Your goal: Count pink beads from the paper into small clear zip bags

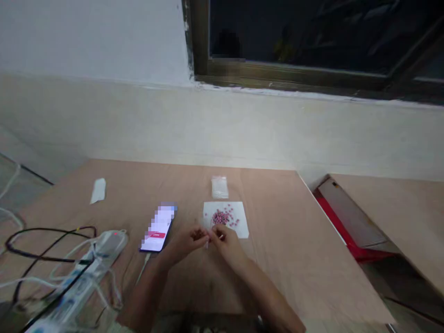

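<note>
- Head view: the left hand (194, 238) and right hand (225, 241) meet fingertip to fingertip at the near left edge of a square white sheet (243, 232), thumbs and forefingers drawn in close.
- A tiny pale sliver (207, 244) shows at the meeting fingertips; it is too blurred to name, and whether either pinch is clamped on it I cannot tell.
- Small pink and dark-red beads (221, 217) lie loose on the sheet just beyond the fingers, heaped toward its left half, with strays to the right.
- The hands cover the sheet's near left corner and may hide some beads.
- Beyond the sheet lies a small clear plastic bag (219, 188) with a reddish top edge.
- Left of the hands, a lit smartphone (157, 236) rests on the light-brown wooden table (287, 240), a white cable (143, 267) at its near end.
- Further left are a white power strip (113, 241) with a red light, a looped black cable (38, 229) and a white paper scrap (98, 190).
</note>
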{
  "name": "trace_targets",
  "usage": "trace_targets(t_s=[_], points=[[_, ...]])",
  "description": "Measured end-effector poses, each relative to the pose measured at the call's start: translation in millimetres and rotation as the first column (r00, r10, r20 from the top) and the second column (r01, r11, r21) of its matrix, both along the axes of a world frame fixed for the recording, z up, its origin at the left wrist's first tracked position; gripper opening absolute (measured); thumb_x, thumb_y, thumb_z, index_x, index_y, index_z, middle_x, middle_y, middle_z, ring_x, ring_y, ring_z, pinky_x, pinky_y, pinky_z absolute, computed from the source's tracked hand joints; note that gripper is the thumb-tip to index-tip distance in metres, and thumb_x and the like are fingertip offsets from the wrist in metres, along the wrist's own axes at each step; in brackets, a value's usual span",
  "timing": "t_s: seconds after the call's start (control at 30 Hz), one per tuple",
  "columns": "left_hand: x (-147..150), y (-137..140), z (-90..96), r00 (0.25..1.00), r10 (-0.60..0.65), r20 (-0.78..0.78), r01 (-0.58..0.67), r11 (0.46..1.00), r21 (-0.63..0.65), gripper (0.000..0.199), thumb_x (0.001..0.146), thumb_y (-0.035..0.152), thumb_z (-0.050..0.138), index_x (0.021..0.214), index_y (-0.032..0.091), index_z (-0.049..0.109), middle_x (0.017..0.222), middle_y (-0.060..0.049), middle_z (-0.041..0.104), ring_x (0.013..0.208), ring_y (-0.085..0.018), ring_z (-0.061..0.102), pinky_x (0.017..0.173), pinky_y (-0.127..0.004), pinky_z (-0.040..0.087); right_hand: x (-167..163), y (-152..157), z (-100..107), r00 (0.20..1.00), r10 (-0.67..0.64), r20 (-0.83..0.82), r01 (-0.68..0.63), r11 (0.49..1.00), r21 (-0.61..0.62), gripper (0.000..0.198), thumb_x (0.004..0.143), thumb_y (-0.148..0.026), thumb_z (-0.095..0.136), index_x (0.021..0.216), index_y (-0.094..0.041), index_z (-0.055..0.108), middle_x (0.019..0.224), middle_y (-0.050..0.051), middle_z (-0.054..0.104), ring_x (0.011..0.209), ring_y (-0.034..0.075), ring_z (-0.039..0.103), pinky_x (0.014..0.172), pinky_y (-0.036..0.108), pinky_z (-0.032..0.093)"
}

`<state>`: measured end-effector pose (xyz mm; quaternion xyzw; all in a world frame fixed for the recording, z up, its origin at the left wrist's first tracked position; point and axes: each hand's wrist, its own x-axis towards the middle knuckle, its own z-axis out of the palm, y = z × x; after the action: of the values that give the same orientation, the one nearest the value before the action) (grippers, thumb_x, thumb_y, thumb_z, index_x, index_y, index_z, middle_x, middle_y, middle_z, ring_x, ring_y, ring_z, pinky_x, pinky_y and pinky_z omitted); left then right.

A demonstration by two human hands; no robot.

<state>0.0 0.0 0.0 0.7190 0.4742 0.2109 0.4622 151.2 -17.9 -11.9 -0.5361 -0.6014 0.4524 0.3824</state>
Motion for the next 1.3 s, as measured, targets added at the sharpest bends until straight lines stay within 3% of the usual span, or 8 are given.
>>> trace_targets(t_s=[0.2, 0.4, 0.53, 0.73, 0.93, 1.07, 1.2, 1.3], points=[[-0.3, -1.1, 2.0, 0.989, 0.078, 0.128, -0.066, 0.993, -0.102, 0.018, 0.072, 0.030, 0.048, 0.062, 0.016, 0.051, 0.058, 0.004, 0.049, 0.058, -0.010, 0.046, 0.054, -0.021, 0.035, 0.6, 2.1, 6.3, 1.000, -0.006, -0.017, 0.005, 0.998, -0.059, 0.015, 0.069, -0.019, 0.047, 0.054, -0.016, 0.049, 0.052, -0.002, 0.049, 0.052, 0.010, 0.044, 0.051, 0.021, 0.033], [-3.0, 3.3, 7.3, 0.940, 0.338, -0.036, -0.332, 0.935, 0.124, 0.012, 0.067, 0.022, 0.044, 0.056, 0.018, 0.040, 0.053, 0.006, 0.040, 0.052, -0.010, 0.041, 0.049, -0.021, 0.032, 2.0, 1.5, 10.7, 0.991, -0.134, 0.023, 0.135, 0.988, -0.078, 0.013, 0.064, -0.014, 0.044, 0.052, -0.018, 0.042, 0.049, -0.003, 0.044, 0.050, 0.009, 0.041, 0.048, 0.021, 0.030], [-0.5, 2.6, 0.9, 0.964, 0.227, -0.136, -0.190, 0.951, 0.244, 0.003, 0.065, 0.020, 0.046, 0.063, 0.017, 0.046, 0.061, 0.003, 0.046, 0.058, -0.012, 0.046, 0.053, -0.024, 0.038, -2.6, -1.4, 15.0, 0.997, -0.080, 0.016, 0.080, 0.996, -0.047, 0.010, 0.063, -0.014, 0.042, 0.054, -0.017, 0.043, 0.051, -0.004, 0.042, 0.051, 0.009, 0.039, 0.049, 0.020, 0.029], [-1.5, 3.8, 0.7, 0.988, 0.113, -0.104, -0.069, 0.932, 0.357, 0.039, 0.063, 0.007, 0.041, 0.101, 0.015, 0.048, 0.100, -0.008, 0.054, 0.091, -0.018, 0.052, 0.081, -0.036, 0.044, -1.1, -4.7, 12.8, 0.998, -0.061, 0.013, 0.062, 0.997, -0.051, 0.010, 0.061, -0.014, 0.043, 0.051, -0.017, 0.042, 0.050, -0.004, 0.041, 0.049, 0.008, 0.037, 0.048, 0.020, 0.027], [-4.6, -3.5, 11.1, 0.985, -0.150, -0.081, 0.166, 0.950, 0.265, 0.045, 0.073, 0.026, 0.053, 0.115, 0.022, 0.039, 0.119, -0.007, 0.048, 0.112, -0.019, 0.044, 0.096, -0.036, 0.036, 9.8, -1.6, 4.8, 0.982, -0.115, -0.150, 0.090, 0.982, -0.167, 0.020, 0.068, -0.022, 0.043, 0.049, -0.017, 0.044, 0.047, -0.003, 0.045, 0.047, 0.009, 0.040, 0.048, 0.021, 0.031], [-0.8, 0.5, 4.8, 0.994, -0.037, -0.101, 0.066, 0.952, 0.300, 0.044, 0.069, 0.032, 0.059, 0.109, 0.020, 0.043, 0.112, -0.008, 0.053, 0.108, -0.022, 0.047, 0.094, -0.040, 0.038, 26.7, 5.5, -11.4, 0.974, -0.049, -0.223, 0.013, 0.987, -0.158, 0.026, 0.075, -0.033, 0.041, 0.059, -0.016, 0.053, 0.053, -0.001, 0.050, 0.048, 0.009, 0.042, 0.048, 0.021, 0.033], [-1.1, 6.9, -2.6, 0.992, 0.038, -0.121, 0.007, 0.936, 0.352, 0.042, 0.069, 0.032, 0.058, 0.107, 0.019, 0.045, 0.111, -0.010, 0.053, 0.107, -0.024, 0.048, 0.093, -0.043, 0.039, 58.4, 20.8, -47.7, 0.934, -0.351, 0.068, 0.348, 0.936, 0.051, 0.016, 0.069, -0.023, 0.047, 0.080, -0.016, 0.057, 0.073, 0.004, 0.056, 0.062, 0.013, 0.049, 0.059, 0.025, 0.039], [-2.3, 8.0, -8.2, 0.990, 0.042, -0.133, 0.015, 0.917, 0.398, 0.044, 0.068, 0.032, 0.059, 0.108, 0.019, 0.046, 0.111, -0.010, 0.053, 0.107, -0.024, 0.048, 0.092, -0.043, 0.039, 76.9, 30.1, -72.0, 0.890, -0.378, 0.255, 0.342, 0.924, 0.173, 0.026, 0.066, -0.011, 0.042, 0.084, -0.016, 0.060, 0.085, 0.008, 0.056, 0.077, 0.017, 0.052, 0.071, 0.029, 0.040]])
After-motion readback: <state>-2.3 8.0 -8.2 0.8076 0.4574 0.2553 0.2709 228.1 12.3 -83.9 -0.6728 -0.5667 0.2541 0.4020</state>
